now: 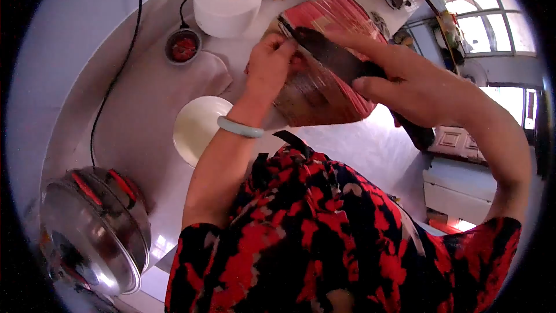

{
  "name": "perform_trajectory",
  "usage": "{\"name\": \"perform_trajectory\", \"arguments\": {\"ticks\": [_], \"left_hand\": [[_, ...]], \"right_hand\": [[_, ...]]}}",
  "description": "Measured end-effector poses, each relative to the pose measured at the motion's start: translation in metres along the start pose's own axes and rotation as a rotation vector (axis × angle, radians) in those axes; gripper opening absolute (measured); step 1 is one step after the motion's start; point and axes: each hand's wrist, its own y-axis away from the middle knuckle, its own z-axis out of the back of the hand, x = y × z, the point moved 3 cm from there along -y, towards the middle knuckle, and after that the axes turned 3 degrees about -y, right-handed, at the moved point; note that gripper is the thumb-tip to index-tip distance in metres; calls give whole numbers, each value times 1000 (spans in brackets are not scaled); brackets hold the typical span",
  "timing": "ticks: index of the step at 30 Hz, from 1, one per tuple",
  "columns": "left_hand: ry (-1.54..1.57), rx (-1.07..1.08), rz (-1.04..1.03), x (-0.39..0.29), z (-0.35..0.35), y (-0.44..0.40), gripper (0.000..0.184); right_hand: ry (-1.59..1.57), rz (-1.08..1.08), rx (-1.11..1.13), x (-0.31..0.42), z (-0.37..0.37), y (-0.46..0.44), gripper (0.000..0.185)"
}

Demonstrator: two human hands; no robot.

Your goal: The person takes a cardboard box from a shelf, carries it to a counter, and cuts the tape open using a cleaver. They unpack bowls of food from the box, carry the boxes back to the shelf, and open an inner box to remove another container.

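A red box-like package [324,101] wrapped in clear plastic is in front of me on the counter. My left hand [271,64], with a pale bangle on the wrist, is closed at the package's left edge, its fingertips pinching something too small to make out. In my right hand [414,84] is a knife with a black handle [418,134]. Its dark, wide blade [330,55] lies across the package, the tip close to my left fingertips.
A white bowl [200,130] stands left of my left forearm. Farther back are a small grey cup [183,46] with red contents and a white round appliance [227,6]. Metal pans [95,226] stand at the lower left. A black cable [120,69] runs along the left side.
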Motion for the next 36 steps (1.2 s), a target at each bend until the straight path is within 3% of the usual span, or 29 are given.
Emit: {"name": "perform_trajectory", "arguments": {"ticks": [1, 4, 9, 14, 18, 19, 22, 25, 28, 31, 34, 36], "left_hand": [[44, 12, -7, 0, -3, -1, 15], [-30, -6, 2, 2, -1, -2, 15], [7, -7, 5, 3, 0, -3, 15], [-11, 2, -3, 4, 1, -4, 16], [-161, -53, -9, -10, -1, 7, 18], [-241, -64, -17, -14, -1, 9, 19], [-403, -209, -344, -12, -3, 13, 20], [-755, -388, -720, -28, -13, 16, 27], [-1121, -360, -908, -41, -19, 19, 25], [-1210, -236, -964, -45, -15, 13, 21], [-1323, -196, -903, -48, -18, 11, 17], [-1269, -171, -659, -47, -19, 12, 18]], "right_hand": [[56, 78, -52, -5, -1, 2, 63], [-90, -307, 69, 15, 11, 12, 63], [-25, -398, 137, 7, 5, 35, 66], [-42, -385, 99, 2, 2, 46, 68], [34, -115, 31, 5, -6, 65, 62], [33, -335, 118, 8, -1, 77, 65], [44, -314, 147, 4, -7, 93, 68], [-23, -306, 101, -8, -19, 107, 73], [-101, -213, 8, -27, -34, 118, 73], [-222, -147, -108, -50, -46, 124, 70], [-315, -104, -185, -76, -61, 133, 70], [-400, -170, -188, -90, -72, 143, 70]]}}
